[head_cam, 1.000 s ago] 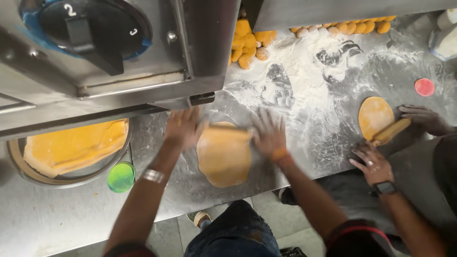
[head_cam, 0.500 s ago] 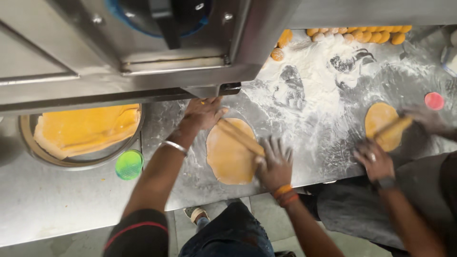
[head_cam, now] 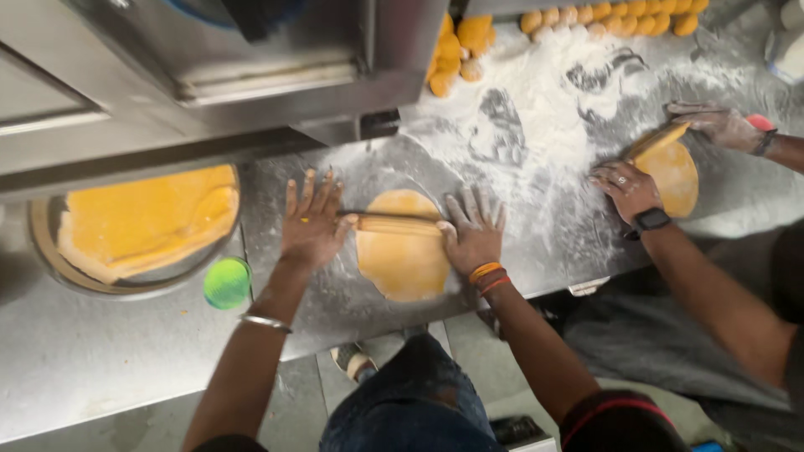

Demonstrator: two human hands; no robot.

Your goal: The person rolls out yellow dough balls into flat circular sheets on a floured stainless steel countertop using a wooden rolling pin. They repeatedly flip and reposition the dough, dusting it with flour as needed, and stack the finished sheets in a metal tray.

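While both hands are lying flat and spread, fingers fanned and gripping nothing, the left hand (head_cam: 311, 222) and the right hand (head_cam: 473, 230) are pressing down on the two ends of a wooden rolling pin (head_cam: 398, 224) that is lying across the upper part of a yellow dough round (head_cam: 404, 251) on the steel counter (head_cam: 100, 360). That dough is looking soft, thin and limp, likely light and prone to stretching or tearing, so I judge it is best lifted from underneath with open palms or by a loose edge; the pin is stiff, smooth and round, and is best worked with the palms at its ends, as it is now. Flour (head_cam: 553, 109) is dusting the counter in a dry white layer, probably keeping the dough from sticking. To the left, a metal bowl (head_cam: 50, 259) is holding folded yellow sheets (head_cam: 142, 218), with a small green lid (head_cam: 227, 283) just beside it. Dough balls (head_cam: 620, 18) are sitting in a row at the far edge. At the right, another person's hands (head_cam: 624, 186) are rolling a second yellow round (head_cam: 674, 176).
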